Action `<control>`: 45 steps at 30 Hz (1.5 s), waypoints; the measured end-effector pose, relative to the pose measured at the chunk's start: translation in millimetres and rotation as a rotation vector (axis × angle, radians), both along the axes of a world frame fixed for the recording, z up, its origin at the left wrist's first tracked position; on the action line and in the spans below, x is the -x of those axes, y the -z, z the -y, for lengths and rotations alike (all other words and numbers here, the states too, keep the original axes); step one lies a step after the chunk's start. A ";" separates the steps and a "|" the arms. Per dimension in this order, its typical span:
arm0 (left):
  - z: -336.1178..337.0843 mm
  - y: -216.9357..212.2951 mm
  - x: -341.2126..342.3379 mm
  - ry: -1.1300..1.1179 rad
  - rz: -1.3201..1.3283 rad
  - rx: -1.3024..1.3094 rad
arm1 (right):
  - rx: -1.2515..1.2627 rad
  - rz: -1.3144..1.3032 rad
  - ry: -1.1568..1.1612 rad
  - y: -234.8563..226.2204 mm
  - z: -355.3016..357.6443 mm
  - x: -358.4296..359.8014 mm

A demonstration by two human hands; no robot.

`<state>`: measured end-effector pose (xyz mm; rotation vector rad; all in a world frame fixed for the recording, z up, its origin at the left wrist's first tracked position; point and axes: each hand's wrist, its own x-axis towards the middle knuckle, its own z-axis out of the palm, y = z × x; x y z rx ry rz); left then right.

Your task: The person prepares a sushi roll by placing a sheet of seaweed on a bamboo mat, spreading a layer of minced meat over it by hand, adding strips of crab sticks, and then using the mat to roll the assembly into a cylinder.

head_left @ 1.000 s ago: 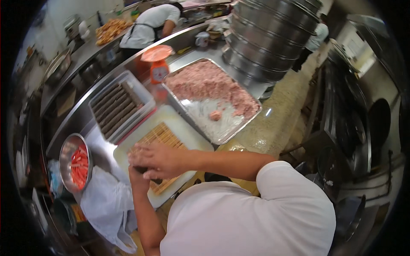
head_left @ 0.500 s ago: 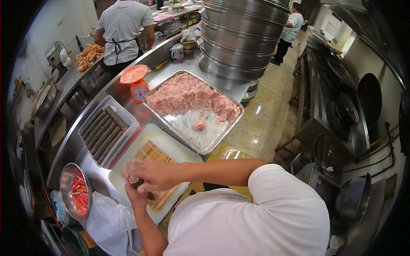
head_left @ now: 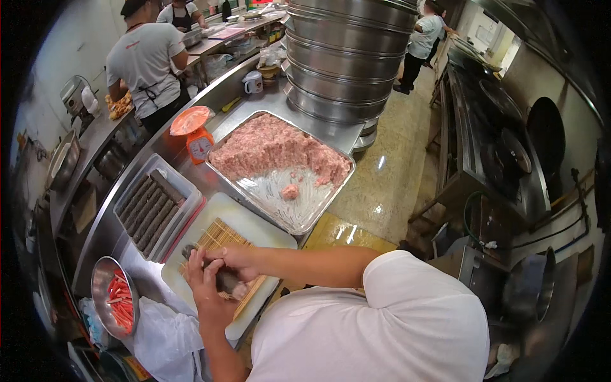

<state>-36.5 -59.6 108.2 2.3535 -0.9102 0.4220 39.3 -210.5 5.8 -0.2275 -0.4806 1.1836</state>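
Both of my hands are over a bamboo rolling mat (head_left: 219,235), which lies on a white cutting board (head_left: 175,270). A dark seaweed roll (head_left: 226,279) is between them, with pale pink filling at its near end. My left hand (head_left: 210,294) curls around the roll from the near left side. From the far side my right hand (head_left: 234,258) closes on the same roll, its fingers meeting the left ones. The fingers hide much of the roll. Beyond the board, a metal tray (head_left: 299,227) contains pink minced meat (head_left: 270,149) and one loose lump (head_left: 289,191).
Left of the board, a plastic tub (head_left: 121,207) holds several dark rolls. Nearer stand a steel bowl (head_left: 100,280) of red-and-white sticks and a white plastic bag (head_left: 167,337). An orange scale (head_left: 199,143) and stacked steamers (head_left: 344,67) are farther back. Co-workers (head_left: 147,57) stand beyond.
My hands have shifted around the roll, so more of it and its pink end now show. A co-worker at the back left has turned, and another has come into view behind.
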 end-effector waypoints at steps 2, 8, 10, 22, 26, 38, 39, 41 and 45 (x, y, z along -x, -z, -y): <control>-19.4 3.6 6.4 0.006 -0.086 -0.054 | 0.512 -0.090 0.506 -49.1 -6.2 17.0; -64.9 59.1 -36.3 0.112 -1.046 1.408 | 0.805 0.936 0.891 -52.2 -25.1 30.7; -52.8 62.2 -42.2 0.159 -1.098 1.496 | 0.878 1.340 1.118 -34.0 -45.1 45.8; -41.8 73.9 -27.8 -0.198 -0.563 0.940 | 0.462 0.990 0.829 -78.8 -44.3 7.8; -41.0 81.4 -29.7 -0.164 -0.376 0.996 | 0.485 1.024 0.912 -73.5 -43.3 10.2; -34.1 45.5 -20.2 -0.163 -0.487 0.713 | 0.514 0.779 0.666 -90.5 -31.0 21.8; -35.9 42.3 -16.8 -0.178 -0.493 0.682 | 0.551 0.668 0.627 -90.1 -32.2 22.9; -39.5 43.2 -11.5 -0.247 -0.521 0.692 | 0.589 0.562 0.563 -86.4 -34.4 24.7; -39.7 36.0 -7.6 -0.263 -0.497 0.667 | 0.549 0.598 0.588 -82.9 -38.3 26.2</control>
